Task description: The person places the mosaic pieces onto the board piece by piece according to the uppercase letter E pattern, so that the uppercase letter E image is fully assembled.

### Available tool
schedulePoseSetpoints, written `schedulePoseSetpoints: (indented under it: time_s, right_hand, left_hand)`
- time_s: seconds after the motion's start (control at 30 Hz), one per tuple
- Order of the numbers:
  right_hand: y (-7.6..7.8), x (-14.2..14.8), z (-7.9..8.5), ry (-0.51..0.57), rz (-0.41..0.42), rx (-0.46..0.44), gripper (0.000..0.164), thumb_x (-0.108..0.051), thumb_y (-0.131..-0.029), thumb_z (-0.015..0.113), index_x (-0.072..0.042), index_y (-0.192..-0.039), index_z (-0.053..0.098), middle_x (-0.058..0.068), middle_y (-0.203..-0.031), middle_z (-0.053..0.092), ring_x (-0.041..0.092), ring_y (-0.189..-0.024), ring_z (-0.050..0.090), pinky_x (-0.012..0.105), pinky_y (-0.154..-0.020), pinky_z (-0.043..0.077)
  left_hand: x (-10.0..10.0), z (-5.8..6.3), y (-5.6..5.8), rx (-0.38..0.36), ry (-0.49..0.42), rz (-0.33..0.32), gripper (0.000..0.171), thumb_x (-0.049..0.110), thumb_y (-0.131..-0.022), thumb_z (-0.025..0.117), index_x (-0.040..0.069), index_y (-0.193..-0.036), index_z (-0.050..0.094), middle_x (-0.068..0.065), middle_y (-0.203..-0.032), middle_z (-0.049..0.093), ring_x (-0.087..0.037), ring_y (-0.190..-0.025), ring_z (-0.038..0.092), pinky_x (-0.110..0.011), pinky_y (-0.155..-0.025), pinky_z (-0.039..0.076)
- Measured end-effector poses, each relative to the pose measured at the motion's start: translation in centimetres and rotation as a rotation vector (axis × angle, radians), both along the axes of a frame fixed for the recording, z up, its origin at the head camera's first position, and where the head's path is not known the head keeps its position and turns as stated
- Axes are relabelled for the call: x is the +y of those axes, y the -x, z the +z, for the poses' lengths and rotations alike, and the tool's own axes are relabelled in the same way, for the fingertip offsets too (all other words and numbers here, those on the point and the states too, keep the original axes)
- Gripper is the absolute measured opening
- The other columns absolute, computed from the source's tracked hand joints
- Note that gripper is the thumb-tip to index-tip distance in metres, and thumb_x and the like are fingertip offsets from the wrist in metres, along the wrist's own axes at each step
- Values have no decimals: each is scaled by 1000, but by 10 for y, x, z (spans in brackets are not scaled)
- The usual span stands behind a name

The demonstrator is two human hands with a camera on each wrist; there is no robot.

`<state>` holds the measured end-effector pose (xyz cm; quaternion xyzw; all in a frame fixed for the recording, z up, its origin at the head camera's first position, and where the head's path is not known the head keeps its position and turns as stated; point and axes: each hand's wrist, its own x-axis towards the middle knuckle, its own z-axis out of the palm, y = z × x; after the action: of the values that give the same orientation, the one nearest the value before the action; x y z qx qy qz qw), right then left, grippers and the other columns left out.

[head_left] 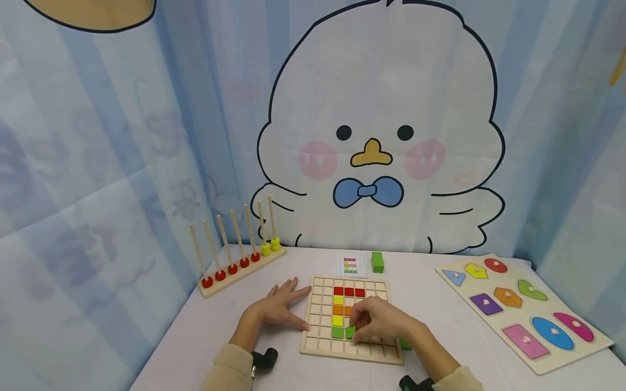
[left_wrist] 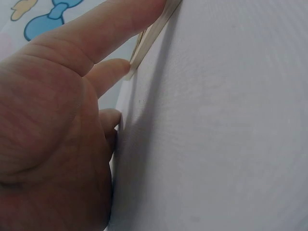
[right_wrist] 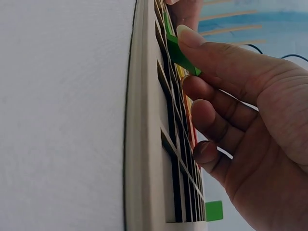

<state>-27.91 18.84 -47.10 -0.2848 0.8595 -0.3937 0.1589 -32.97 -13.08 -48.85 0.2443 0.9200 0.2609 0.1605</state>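
A wooden grid board (head_left: 320, 345) lies on the table, bearing a red row (head_left: 349, 291), yellow blocks (head_left: 338, 320), orange blocks (head_left: 338, 310) and a green block (head_left: 337, 332). My left hand (head_left: 280, 305) rests with fingers spread, thumb and index finger at the board's left edge; the left wrist view shows the palm (left_wrist: 43, 115) sideways. Over the lower part of the grid, my right hand (head_left: 380, 319) pinches another green block (head_left: 350, 332) between thumb and fingers. In the right wrist view this green block (right_wrist: 179, 54) is tilted at the grid. The hand hides cells on the right.
Behind the board are a pattern card (head_left: 351, 266) and an upright green block (head_left: 377, 262). More green (head_left: 405, 344) shows under the right wrist. A peg abacus (head_left: 242, 269) stands at back left; a knobbed shape puzzle (head_left: 518, 312) lies on the right.
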Motion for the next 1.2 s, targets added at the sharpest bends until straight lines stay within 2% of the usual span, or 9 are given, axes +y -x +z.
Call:
schedulePoseSetpoints:
  time_s: [0.5, 0.73, 0.9, 1.07, 1.2]
  right_hand:
    - [2, -1, -4, -4, -4, 4, 23, -23, -80, 91, -14, -90, 73, -4, -78, 65, 7, -70, 56, 20, -62, 49]
    - [2, 1, -2, -19, -8, 27, 24, -23, -79, 92, -16, -94, 75, -2, -88, 70, 9, -77, 59, 21, -68, 52]
    - [4, 11, 2, -17, -34, 64, 26, -22, -82, 90, -14, -101, 75, 1, -93, 71, 12, -80, 59, 22, -69, 52]
    - [7, 29, 9, -35, -92, 133, 26, -24, -85, 87, -13, -104, 74, 0, -91, 68, 12, -79, 56, 22, -67, 48]
    - [7, 43, 15, -30, -125, 150, 27, -24, -86, 86, -11, -106, 74, -1, -89, 65, 11, -79, 55, 22, -65, 47]
  left_hand:
    - [-1, -2, 1, 3, 10, -1, 100, 57, -79, 84, 28, -163, 38, -19, -175, 12, -38, -163, 7, -62, -130, 3]
    - [0, -2, 1, 2, 5, 0, 99, 55, -79, 84, 28, -162, 38, -19, -175, 12, -39, -163, 6, -62, -130, 3]
    - [0, -2, 1, 4, 4, 0, 99, 55, -79, 84, 28, -162, 38, -19, -175, 12, -38, -163, 7, -62, -130, 3]
    - [-1, -2, 2, 8, 7, 2, 99, 56, -79, 84, 29, -162, 38, -19, -175, 12, -38, -163, 7, -61, -130, 3]
    - [-1, -4, 3, 9, 8, 1, 99, 56, -79, 84, 29, -162, 38, -19, -175, 12, -38, -163, 7, -61, -130, 3]
